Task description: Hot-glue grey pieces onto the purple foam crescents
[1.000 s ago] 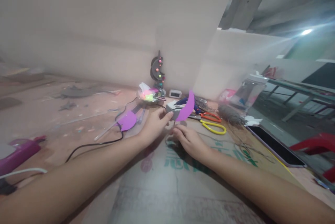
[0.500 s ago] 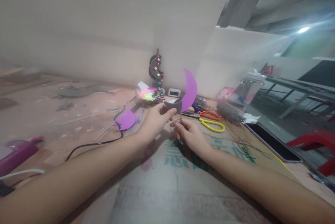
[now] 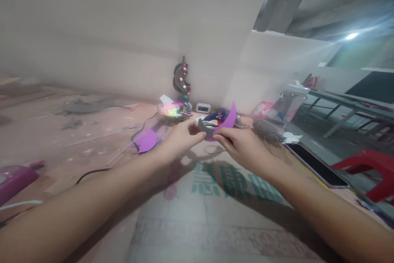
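Observation:
Both hands hold one crescent, purple (image 3: 230, 120) on its right part and covered in grey (image 3: 204, 129) at its left end. My left hand (image 3: 182, 136) pinches the grey end between thumb and fingers. At the lower edge, near where grey meets purple, the fingers of my right hand (image 3: 243, 142) are closed on the crescent. A thin grey cord (image 3: 212, 151) loops below it, above the cardboard (image 3: 172, 222) with green lettering. Behind the crescent, scissors and a dark blue tool (image 3: 218, 116) are partly hidden.
A dark crescent ornament with coloured beads (image 3: 181, 78) stands behind a bowl (image 3: 170, 116). Left lie a purple cutout (image 3: 147, 140), a black cable (image 3: 92, 172) and a magenta tool (image 3: 18, 181). Grey yarn (image 3: 267, 131), a clear jar (image 3: 287, 105) and a phone (image 3: 317, 164) are right.
The crescent has tipped down to the right, its purple tip now lower. My right hand has moved from the cord below up onto the crescent. The left keeps its hold.

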`<state>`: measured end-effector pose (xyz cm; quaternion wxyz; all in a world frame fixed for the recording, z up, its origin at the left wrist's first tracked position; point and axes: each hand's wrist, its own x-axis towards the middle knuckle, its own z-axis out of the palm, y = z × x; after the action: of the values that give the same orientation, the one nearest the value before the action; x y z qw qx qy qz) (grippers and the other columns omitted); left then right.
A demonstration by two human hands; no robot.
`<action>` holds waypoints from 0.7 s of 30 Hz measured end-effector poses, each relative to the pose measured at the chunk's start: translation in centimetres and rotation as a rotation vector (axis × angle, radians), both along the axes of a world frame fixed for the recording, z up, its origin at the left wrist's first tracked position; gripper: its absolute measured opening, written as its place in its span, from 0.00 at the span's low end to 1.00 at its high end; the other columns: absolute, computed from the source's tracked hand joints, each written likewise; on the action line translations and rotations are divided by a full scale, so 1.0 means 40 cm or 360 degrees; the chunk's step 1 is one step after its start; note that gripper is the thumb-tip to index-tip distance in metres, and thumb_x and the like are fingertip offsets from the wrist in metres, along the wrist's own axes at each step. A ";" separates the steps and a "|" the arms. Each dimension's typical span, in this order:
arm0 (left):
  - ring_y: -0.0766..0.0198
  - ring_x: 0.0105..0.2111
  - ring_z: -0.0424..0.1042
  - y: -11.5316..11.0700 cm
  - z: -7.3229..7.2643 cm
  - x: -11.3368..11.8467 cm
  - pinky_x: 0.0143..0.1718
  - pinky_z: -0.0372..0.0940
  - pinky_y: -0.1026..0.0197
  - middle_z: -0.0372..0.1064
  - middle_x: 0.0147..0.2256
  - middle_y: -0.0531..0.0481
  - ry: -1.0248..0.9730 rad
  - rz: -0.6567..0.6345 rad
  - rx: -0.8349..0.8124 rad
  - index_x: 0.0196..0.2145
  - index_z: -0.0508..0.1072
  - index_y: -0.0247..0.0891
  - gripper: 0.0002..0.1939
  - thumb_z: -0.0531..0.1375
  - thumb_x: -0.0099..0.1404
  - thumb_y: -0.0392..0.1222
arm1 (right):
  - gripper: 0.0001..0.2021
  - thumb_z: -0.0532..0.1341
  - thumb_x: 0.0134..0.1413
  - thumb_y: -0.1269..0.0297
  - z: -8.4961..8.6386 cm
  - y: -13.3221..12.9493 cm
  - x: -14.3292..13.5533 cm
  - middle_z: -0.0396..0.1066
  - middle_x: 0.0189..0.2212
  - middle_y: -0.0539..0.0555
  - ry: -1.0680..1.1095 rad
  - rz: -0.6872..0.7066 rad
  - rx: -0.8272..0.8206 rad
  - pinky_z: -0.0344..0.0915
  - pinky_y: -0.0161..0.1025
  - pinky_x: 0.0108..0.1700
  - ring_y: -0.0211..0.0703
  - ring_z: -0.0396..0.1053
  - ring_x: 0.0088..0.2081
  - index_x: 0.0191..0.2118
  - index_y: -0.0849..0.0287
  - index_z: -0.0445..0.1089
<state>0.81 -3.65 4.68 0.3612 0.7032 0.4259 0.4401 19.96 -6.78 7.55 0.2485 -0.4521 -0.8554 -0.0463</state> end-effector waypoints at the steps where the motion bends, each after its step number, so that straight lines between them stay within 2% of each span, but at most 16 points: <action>1: 0.62 0.30 0.70 0.001 0.004 -0.003 0.32 0.61 0.62 0.72 0.29 0.50 0.0003 -0.0018 -0.0020 0.32 0.72 0.37 0.07 0.60 0.55 0.42 | 0.14 0.53 0.62 0.57 0.014 0.003 0.010 0.74 0.25 0.52 0.0009 -0.0004 0.0026 0.57 0.36 0.28 0.41 0.67 0.26 0.34 0.55 0.75; 4: 0.61 0.29 0.70 0.008 0.014 -0.013 0.31 0.61 0.62 0.72 0.28 0.50 -0.0018 -0.0100 -0.0046 0.31 0.71 0.38 0.07 0.61 0.55 0.43 | 0.13 0.56 0.60 0.56 0.054 0.012 0.045 0.75 0.28 0.53 0.0074 0.0006 0.0072 0.60 0.37 0.30 0.41 0.69 0.27 0.35 0.55 0.76; 6: 0.62 0.29 0.70 0.011 0.025 -0.021 0.31 0.61 0.62 0.71 0.27 0.50 -0.0022 -0.0173 -0.0046 0.30 0.72 0.38 0.06 0.60 0.56 0.43 | 0.13 0.57 0.58 0.56 0.085 0.017 0.072 0.75 0.28 0.53 0.0186 0.0008 0.0005 0.61 0.37 0.30 0.41 0.69 0.28 0.34 0.56 0.76; 12: 0.65 0.27 0.67 0.007 0.075 -0.049 0.30 0.61 0.64 0.68 0.25 0.51 -0.0130 -0.0369 -0.0115 0.29 0.73 0.38 0.05 0.60 0.56 0.41 | 0.17 0.61 0.53 0.49 0.164 0.043 0.184 0.67 0.19 0.50 0.0571 -0.0020 -0.0609 0.57 0.35 0.23 0.35 0.62 0.20 0.31 0.59 0.75; 14: 0.66 0.26 0.66 0.011 0.081 -0.057 0.30 0.60 0.64 0.68 0.25 0.51 -0.0167 -0.0361 -0.0179 0.30 0.73 0.37 0.06 0.61 0.56 0.42 | 0.17 0.62 0.52 0.49 0.171 0.057 0.215 0.69 0.23 0.51 0.0733 -0.0045 -0.0621 0.60 0.36 0.26 0.37 0.65 0.24 0.29 0.59 0.73; 17: 0.67 0.25 0.65 0.018 0.080 -0.063 0.29 0.61 0.64 0.67 0.25 0.52 -0.0220 -0.0332 -0.0313 0.31 0.73 0.37 0.07 0.62 0.54 0.42 | 0.17 0.59 0.56 0.50 0.166 0.078 0.243 0.72 0.27 0.53 0.0968 0.0013 -0.0691 0.63 0.39 0.34 0.38 0.69 0.31 0.29 0.60 0.72; 21: 0.68 0.25 0.65 0.021 0.074 -0.059 0.29 0.63 0.64 0.66 0.26 0.52 -0.0357 -0.0370 -0.0485 0.27 0.71 0.37 0.04 0.62 0.52 0.39 | 0.18 0.59 0.55 0.48 0.141 0.114 0.259 0.68 0.21 0.50 0.1033 0.0055 -0.0756 0.65 0.40 0.36 0.37 0.68 0.27 0.33 0.60 0.73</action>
<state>-1.54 -2.83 7.64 0.5567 0.6314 0.3607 0.4016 30.33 -2.21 13.17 0.3950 -0.4738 -0.7269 0.3021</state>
